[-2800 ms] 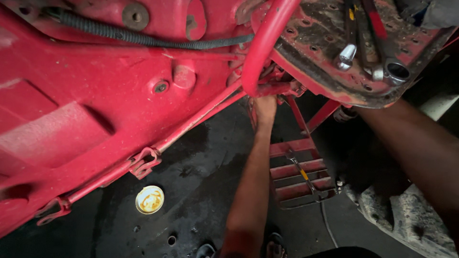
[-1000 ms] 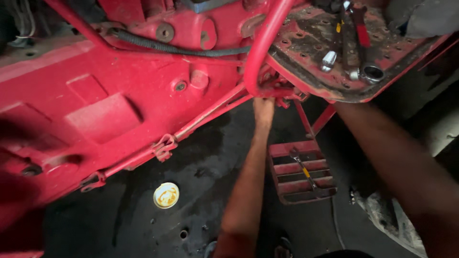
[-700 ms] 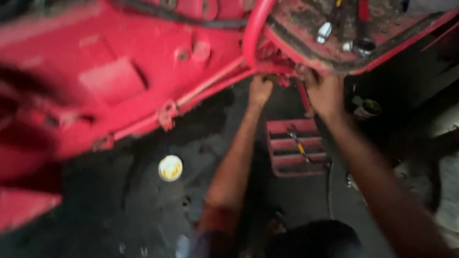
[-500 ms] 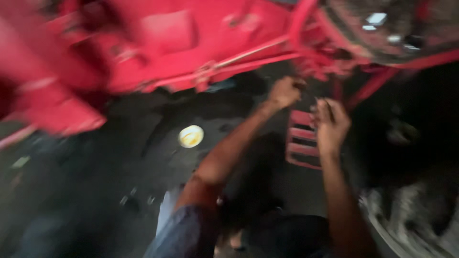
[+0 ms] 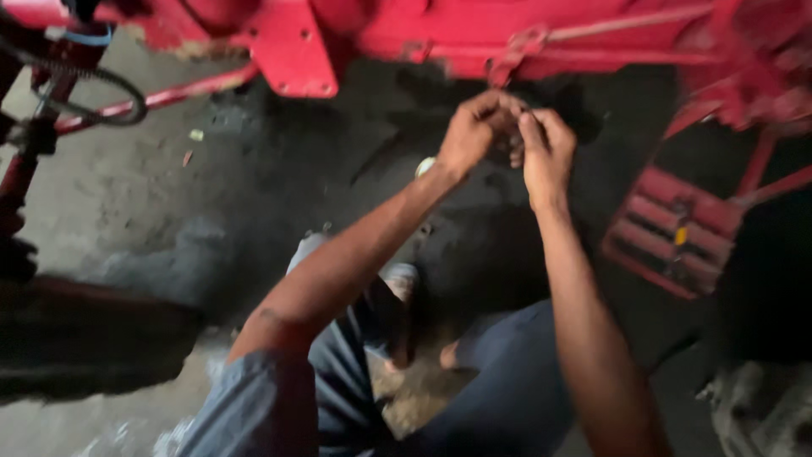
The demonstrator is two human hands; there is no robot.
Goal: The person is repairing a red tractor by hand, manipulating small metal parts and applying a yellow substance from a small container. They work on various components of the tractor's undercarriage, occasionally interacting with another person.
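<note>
My left hand (image 5: 474,131) and my right hand (image 5: 545,148) meet in front of me, just below the red machine body (image 5: 474,34). Both sets of fingers are curled and pinched together around a small dark piece (image 5: 514,145); the blur hides what it is. Both hands hang free of the machine, close under a red bracket (image 5: 507,59) on a thin red rod. My bare forearms reach up from the bottom of the view.
A red slatted step plate (image 5: 677,233) hangs at the right. A black corrugated hose (image 5: 93,80) loops at the upper left. A pale round lid (image 5: 425,165) peeks out behind my left wrist on the dark oily floor (image 5: 254,195). My blue-trousered knees (image 5: 499,389) fill the bottom.
Both hands have come down off the red frame under the tool-laden plate and joined in front of me. The view has swung, so the machine now sits along the top edge.
</note>
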